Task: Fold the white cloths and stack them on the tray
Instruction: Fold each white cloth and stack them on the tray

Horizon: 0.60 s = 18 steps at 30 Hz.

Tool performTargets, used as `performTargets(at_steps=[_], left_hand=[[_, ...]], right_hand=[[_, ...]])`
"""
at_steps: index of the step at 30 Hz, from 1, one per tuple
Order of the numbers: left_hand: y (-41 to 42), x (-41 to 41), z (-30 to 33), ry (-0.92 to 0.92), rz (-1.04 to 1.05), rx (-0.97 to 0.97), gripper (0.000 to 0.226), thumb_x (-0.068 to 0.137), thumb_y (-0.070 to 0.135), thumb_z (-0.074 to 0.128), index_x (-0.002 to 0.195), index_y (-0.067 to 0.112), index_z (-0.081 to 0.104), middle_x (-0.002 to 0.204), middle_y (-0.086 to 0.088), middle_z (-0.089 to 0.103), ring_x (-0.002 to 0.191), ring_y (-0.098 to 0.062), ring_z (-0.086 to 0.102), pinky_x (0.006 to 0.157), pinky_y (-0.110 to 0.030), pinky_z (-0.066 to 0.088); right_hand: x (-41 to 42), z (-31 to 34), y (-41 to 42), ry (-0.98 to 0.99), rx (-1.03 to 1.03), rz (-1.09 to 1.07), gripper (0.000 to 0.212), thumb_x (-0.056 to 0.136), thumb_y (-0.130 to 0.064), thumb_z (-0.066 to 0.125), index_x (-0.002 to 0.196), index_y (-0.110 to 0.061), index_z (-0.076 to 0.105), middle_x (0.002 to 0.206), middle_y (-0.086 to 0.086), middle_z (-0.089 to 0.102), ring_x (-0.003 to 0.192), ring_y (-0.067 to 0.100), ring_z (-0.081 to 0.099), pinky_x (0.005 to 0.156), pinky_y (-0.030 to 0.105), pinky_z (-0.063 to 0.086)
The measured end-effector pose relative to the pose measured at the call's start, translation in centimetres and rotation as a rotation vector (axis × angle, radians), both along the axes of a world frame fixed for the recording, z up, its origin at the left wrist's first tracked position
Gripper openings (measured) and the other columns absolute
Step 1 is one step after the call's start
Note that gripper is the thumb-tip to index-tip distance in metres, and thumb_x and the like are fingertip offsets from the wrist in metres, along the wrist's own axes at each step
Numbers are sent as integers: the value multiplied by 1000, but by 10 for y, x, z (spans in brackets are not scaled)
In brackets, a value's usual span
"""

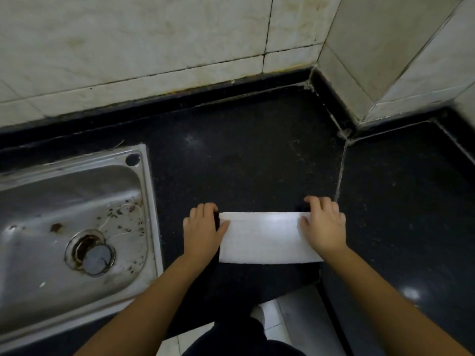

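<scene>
Hands: your two; left hand point(204, 228) and right hand point(324, 223) pinch the cloth's ends.
Cloth: one white cloth point(267, 238), folded rectangle, soft.
Tabletop: black speckled tabletop point(257, 155); one steel sink point(38, 278) at 9 o'clock.

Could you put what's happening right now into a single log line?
step: folding | white cloth: partly folded on black counter | left hand: pinches left end | right hand: pinches right end | tray: not in view

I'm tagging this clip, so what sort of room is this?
Most likely a kitchen: a steel sink is set into a dark stone counter in a tiled wall corner, where both hands hold a white cloth.
</scene>
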<state>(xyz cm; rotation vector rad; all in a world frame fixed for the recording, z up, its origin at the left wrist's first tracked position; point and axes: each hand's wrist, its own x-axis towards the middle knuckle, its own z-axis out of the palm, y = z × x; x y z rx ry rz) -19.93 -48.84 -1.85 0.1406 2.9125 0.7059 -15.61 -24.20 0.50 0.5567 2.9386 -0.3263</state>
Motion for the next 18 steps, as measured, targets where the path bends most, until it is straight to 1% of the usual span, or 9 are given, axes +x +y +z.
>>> performTargets(at_steps=[2,4,6,8,11,13,15,17,18], left_hand=[[-3,14,1,-16,1,-9,40,88,46,55,119,22,46,117,4,50,108,-14,45,91,-28,34],[-6,30,0,-46,-40,-86,54,87,54,51,130,23,39,126,4,46,114,-14,42,95,-29,33],[-9,43,-5,-50,-62,-165,64,86,57,49,137,22,34,133,2,42,119,-16,41,97,-29,32],[-12,51,-8,-53,-54,-205,66,87,59,46,140,21,32,137,0,41,122,-17,40,97,-30,30],[-14,54,-9,-78,-45,-231,66,89,59,43,141,21,30,140,-1,36,126,-17,36,100,-30,29],[-14,56,-8,-81,-54,-224,62,90,56,45,140,22,33,141,-1,35,128,-18,34,102,-31,27],[-12,53,-6,-79,-85,-160,49,91,50,47,133,24,44,139,2,36,129,-16,31,103,-31,25],[-10,40,3,-79,-88,-2,29,92,41,51,112,23,59,126,5,47,121,-15,38,99,-30,28],[-8,30,12,-78,-75,105,20,92,37,53,100,21,62,112,5,53,112,-15,46,95,-31,33]], right_hand=[[-19,6,-24,0,-33,150,44,94,-28,50,137,-22,41,135,3,46,125,22,41,104,37,33],[-40,7,-58,-79,-114,310,42,95,-31,48,136,-24,43,134,1,47,125,21,42,103,36,32],[-55,4,-93,-157,-155,442,43,95,-33,48,137,-23,41,135,2,46,126,23,41,103,38,32],[-61,-5,-116,-187,-116,529,43,95,-32,50,136,-21,41,134,4,47,125,24,43,103,40,34],[-66,-11,-128,-250,-27,562,33,94,-26,51,126,-18,47,127,6,54,118,25,51,100,40,37],[-67,-5,-124,-288,-58,570,29,94,-25,51,122,-18,52,124,6,55,115,24,52,100,40,40],[-68,11,-113,-288,-231,516,21,92,-25,54,113,-21,55,116,3,55,108,22,54,97,38,45],[-70,34,-95,-221,-436,447,9,90,-21,55,99,-21,54,100,-1,55,95,18,56,81,30,49],[-73,47,-85,-168,-511,414,6,89,-18,55,95,-19,54,93,-3,55,89,16,55,71,24,46]])
